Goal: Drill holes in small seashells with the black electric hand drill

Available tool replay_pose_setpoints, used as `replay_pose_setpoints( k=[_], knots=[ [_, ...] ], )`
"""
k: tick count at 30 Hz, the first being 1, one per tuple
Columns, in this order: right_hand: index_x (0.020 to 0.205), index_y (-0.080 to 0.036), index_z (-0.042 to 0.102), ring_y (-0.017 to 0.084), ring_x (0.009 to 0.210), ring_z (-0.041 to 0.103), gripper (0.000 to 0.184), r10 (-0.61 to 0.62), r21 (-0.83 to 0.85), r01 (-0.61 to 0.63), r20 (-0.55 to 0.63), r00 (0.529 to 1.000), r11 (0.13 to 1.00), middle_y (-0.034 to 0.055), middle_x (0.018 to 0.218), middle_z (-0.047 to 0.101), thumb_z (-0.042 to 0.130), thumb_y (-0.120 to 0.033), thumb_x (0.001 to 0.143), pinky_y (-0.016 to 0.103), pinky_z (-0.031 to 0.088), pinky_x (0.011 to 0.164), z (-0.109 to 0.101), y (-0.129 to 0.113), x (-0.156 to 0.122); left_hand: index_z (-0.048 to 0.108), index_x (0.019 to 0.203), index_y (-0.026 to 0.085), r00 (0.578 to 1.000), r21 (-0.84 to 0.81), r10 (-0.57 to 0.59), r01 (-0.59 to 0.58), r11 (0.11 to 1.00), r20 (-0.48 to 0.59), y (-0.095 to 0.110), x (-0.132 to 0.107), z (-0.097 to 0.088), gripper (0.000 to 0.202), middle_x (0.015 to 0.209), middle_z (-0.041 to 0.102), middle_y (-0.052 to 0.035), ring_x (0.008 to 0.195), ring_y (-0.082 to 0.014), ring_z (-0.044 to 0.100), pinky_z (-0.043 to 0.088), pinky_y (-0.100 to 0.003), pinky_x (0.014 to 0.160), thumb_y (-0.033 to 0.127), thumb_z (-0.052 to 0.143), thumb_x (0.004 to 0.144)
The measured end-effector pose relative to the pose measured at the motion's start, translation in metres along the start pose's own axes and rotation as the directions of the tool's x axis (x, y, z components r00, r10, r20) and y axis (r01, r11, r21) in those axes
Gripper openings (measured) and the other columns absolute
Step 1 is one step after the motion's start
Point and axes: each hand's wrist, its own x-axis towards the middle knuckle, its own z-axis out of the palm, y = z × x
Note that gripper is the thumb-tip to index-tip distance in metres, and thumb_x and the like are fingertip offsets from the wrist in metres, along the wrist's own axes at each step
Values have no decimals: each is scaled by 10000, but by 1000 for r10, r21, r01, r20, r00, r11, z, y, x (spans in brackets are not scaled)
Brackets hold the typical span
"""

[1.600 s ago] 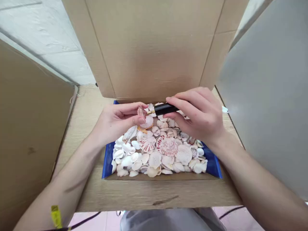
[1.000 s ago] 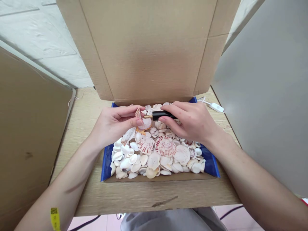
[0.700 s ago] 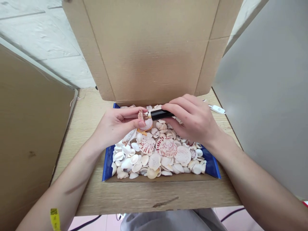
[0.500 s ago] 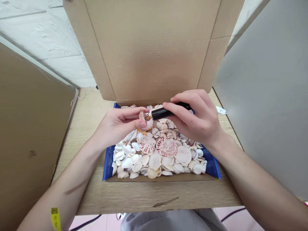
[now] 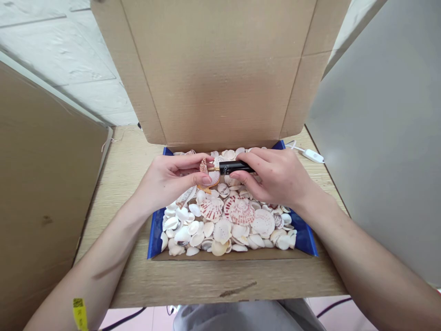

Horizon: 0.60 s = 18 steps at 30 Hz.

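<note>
My left hand (image 5: 168, 177) pinches a small reddish-striped shell (image 5: 203, 166) between thumb and forefinger, over the far part of a blue-lined box (image 5: 155, 227) full of seashells (image 5: 223, 216). My right hand (image 5: 275, 177) grips a short black tube-shaped tool (image 5: 233, 167) with a gold tip. The tip points left and touches the small shell. Both hands hover just above the shell heap.
The box's cardboard lid (image 5: 220, 69) stands open behind the hands. A brown cardboard panel (image 5: 44, 184) rises at the left and a grey panel (image 5: 386, 138) at the right. A white cord with a switch (image 5: 312, 155) lies on the wooden table (image 5: 206, 280) at the right.
My right hand has dipped lower and turned the black tool flatter against the shell. My left hand has kept the small shell in nearly the same spot.
</note>
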Motion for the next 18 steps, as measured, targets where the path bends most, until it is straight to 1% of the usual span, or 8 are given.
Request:
replay_pose_setpoints(
  k=[5,9,14,18],
  knots=[
    [892,-143,649,149,584,571,405,21,-4,-20,75,997,1000,45,724,667,381,-434,978,286,286,514,-1,-1,0,771,1001,228,999,111,36,-34,993,-12,-3,0,-2,286,984,754,-22,877,-177,687,591,-285,801,303,787,725],
    [917,-142,646,148,605,593,416,24,-8,-23,109,994,1000,44,748,678,371,-447,988,279,283,520,-1,0,1,775,988,235,998,180,57,-50,982,-32,-3,0,-2,273,982,761,-15,873,-173,687,574,-247,779,313,787,726],
    [940,-143,633,157,629,602,430,6,-8,-5,162,987,1000,43,760,673,368,-478,989,279,282,527,-1,1,1,767,1016,252,998,194,49,-40,980,-44,-3,1,-2,298,992,763,0,871,-172,687,567,-241,764,325,784,728],
    [942,-144,626,145,618,595,416,-8,-14,11,144,990,1000,34,759,674,375,-473,990,275,276,522,0,1,0,767,1020,265,996,207,79,-68,976,-41,-4,1,-2,293,1000,762,-1,858,-158,683,558,-230,744,305,785,731]
  ],
)
